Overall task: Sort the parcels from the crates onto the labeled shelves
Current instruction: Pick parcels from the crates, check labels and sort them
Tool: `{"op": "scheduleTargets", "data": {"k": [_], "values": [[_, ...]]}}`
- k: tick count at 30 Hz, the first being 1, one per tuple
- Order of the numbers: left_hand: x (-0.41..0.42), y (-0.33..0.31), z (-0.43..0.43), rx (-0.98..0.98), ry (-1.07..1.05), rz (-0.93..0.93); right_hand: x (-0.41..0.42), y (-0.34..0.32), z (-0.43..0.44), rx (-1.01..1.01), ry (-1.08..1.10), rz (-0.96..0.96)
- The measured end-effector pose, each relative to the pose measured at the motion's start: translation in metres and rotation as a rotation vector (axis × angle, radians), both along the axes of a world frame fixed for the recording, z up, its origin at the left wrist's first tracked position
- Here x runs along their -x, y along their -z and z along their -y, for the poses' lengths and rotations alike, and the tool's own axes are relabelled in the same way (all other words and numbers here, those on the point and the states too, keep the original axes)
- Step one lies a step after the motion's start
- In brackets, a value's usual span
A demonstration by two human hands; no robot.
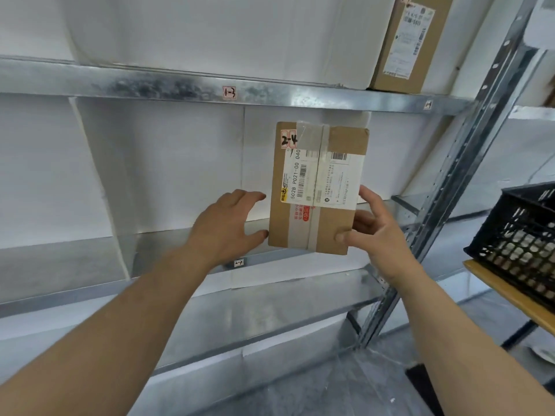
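Parcel (315,175): right hand (379,232) pinches, left hand (225,228) perhaps touches.

White panels (168,163) back everything in front of me, evenly lit. To my right a wooden table (510,298) stands on dark legs (518,334), and below me the grey floor (345,391) looks mottled.

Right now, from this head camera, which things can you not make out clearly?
Head view, small print on the parcel: too small and blurred.
Head view, shelf tag below it: too small to read.
Head view, contents of the black crate: screened by its mesh wall, cut off by the right edge.
Head view, some fingers of the right hand: behind the parcel.
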State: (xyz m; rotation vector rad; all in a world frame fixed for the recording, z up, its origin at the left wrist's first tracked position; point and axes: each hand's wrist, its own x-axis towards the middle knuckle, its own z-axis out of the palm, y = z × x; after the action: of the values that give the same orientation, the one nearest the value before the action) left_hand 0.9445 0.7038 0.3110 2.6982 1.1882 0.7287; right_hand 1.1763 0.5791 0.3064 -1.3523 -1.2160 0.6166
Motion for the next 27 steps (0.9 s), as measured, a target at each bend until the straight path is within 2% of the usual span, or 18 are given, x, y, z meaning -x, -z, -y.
{"op": "scheduleTargets", "data": {"k": [8, 14, 27], "values": [[-0.104, 0.014, 0.003, 0.056, -0.148, 0.011, -0.121, 0.005, -0.031, 0.021, -0.139, 0.031], [-0.153, 0.028, 0.006, 0.05, -0.214, 0.016, -0.183, 0.011, -0.046, 0.033, -0.199, 0.029], [-0.213, 0.019, -0.002, 0.021, -0.042, -0.072, -0.246, 0.016, -0.034, 0.017, -0.09, -0.048]]}}
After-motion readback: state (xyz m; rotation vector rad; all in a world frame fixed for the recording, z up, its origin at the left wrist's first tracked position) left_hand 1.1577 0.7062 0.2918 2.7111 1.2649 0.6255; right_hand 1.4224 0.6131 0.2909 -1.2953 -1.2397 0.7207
